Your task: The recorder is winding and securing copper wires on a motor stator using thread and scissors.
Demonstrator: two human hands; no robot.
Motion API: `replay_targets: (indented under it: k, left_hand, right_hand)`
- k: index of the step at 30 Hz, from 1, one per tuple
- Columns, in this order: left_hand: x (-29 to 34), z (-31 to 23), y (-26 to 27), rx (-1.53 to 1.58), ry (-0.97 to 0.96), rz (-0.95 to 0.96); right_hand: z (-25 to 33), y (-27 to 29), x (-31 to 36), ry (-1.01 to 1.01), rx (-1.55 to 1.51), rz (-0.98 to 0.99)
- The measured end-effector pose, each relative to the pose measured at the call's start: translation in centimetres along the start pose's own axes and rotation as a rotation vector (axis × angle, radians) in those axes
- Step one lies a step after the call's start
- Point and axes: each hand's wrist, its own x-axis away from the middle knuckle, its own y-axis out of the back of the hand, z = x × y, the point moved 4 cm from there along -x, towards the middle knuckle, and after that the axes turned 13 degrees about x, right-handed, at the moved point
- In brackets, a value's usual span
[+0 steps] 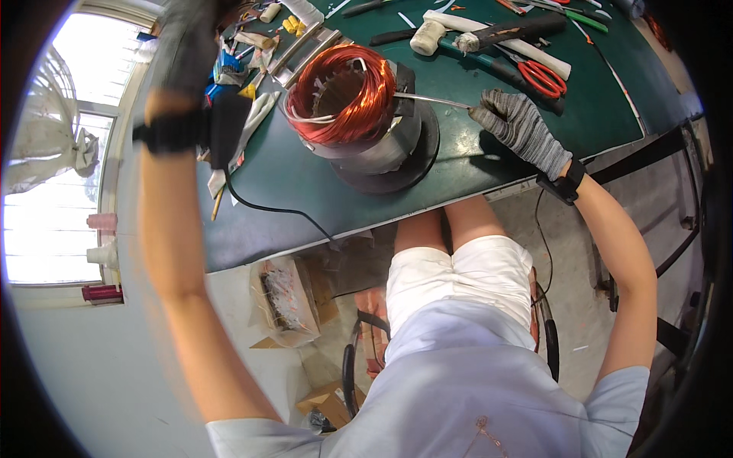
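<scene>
A motor stator (378,154) wound with shiny copper wire (368,91) sits tilted on a round dark base at the table's near edge. My right hand (521,126), in a grey knitted glove, is closed around a thin metal rod (435,100). The rod's far end reaches the right side of the winding; its other end is hidden in my fingers. Raised at the upper left, my left hand (183,49) wears a dark glove and is smeared by motion. Its fingers do not show clearly, and it is apart from the stator.
Behind the stator lie a white-headed mallet (429,37), a dark-handled hammer (511,32) and red-handled scissors (544,79). Clutter and a metal frame (305,52) fill the back left. A black cable (279,210) crosses the near left edge. Below stands an open carton (286,298).
</scene>
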Motion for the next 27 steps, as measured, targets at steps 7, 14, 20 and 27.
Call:
replay_targets:
  k: [7,14,20,27]
  left_hand:
    - [12.4,-16.6,-1.7,-0.082,-0.220,-0.107]
    - [11.1,-12.2,-8.0,0.126,-0.114,0.024]
    - [11.0,-16.6,-9.2,0.122,-0.006,-0.117]
    - [10.4,-17.4,-11.6,-0.119,0.074,-0.365]
  right_hand:
    - [-1.8,-0.1,0.3,-0.190,0.057,0.228]
    - [0.0,0.6,-0.1,0.083,0.207,0.048]
    - [-1.0,0.9,0.2,0.094,0.087,-0.029]
    - [-1.5,3.3,-2.2,0.007,-0.030,0.134]
